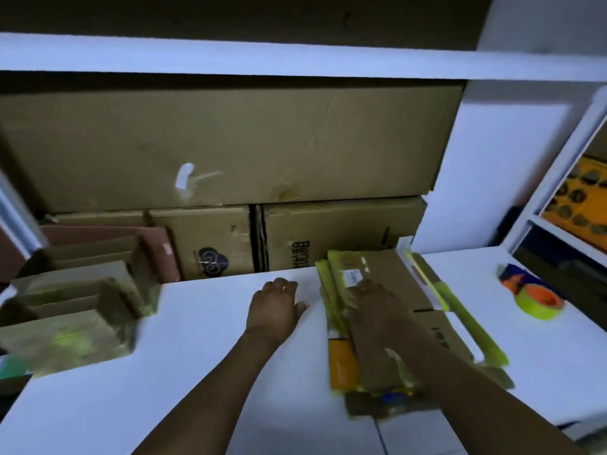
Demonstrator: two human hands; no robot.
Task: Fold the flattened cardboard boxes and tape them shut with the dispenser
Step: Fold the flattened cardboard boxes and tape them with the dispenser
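Observation:
A stack of flattened cardboard boxes [427, 326] edged with yellow-green tape lies on the white table [203, 372], right of centre. My right hand [374, 297] lies on top of the stack near its far end, fingers spread over a white label. My left hand [279, 305] hovers or rests on the bare table just left of the stack, fingers relaxed, holding nothing. The tape dispenser [532, 295], blue and orange with a yellow-green roll, sits on the table at the far right, apart from both hands. Folded boxes [75, 307] with open flaps stand at the left.
Large brown cartons [230, 149] are stacked behind the table under a white shelf [295, 60]. A white shelving unit [558, 205] with an orange tray of dark items stands at the right. A green object [13, 366] lies at the left edge.

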